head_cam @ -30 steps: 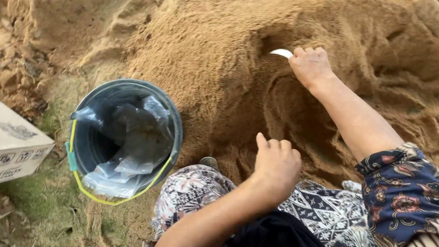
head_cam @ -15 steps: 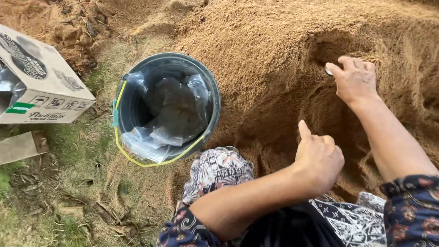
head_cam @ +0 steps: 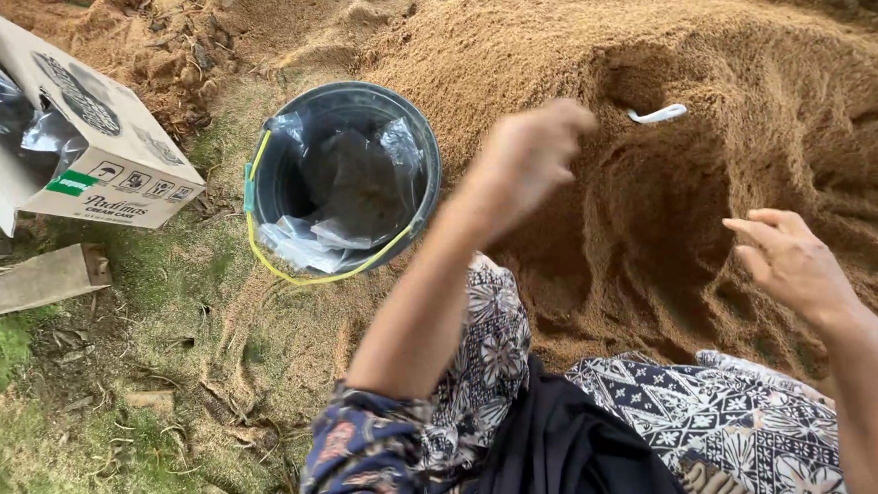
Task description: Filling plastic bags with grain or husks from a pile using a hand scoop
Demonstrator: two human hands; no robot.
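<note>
A: Where are the hands now, compared with a second ago?

B: The right hand (head_cam: 790, 259) was deep in the hollow of the sand pile (head_cam: 750, 60), with the small white scoop (head_cam: 658, 115) at its fingertips. Now it has let go and pulled back toward the body. It is open, with the fingers spread loosely, and it holds nothing.

A: And the scoop?

B: It lies alone on the back wall of the hollow, well beyond the right hand and a little to its left. No hand touches it.

A: What about the left hand?

B: The left hand (head_cam: 529, 157) rested low near the knee before. Now it is raised and blurred from moving. The fingers look curled in, but I cannot tell if something is inside.

A: What is close to it?

B: The dark bucket (head_cam: 424, 143) with the yellow handle is just beside it, on its left. A clear plastic bag (head_cam: 341, 197) lines the bucket, and I see no clear load of sand in it. Farther left stands an open cardboard box (head_cam: 114, 154).

A: So what does the change mean?

B: In my judgement, digging has stopped for this moment, because the tool is put down.
</note>
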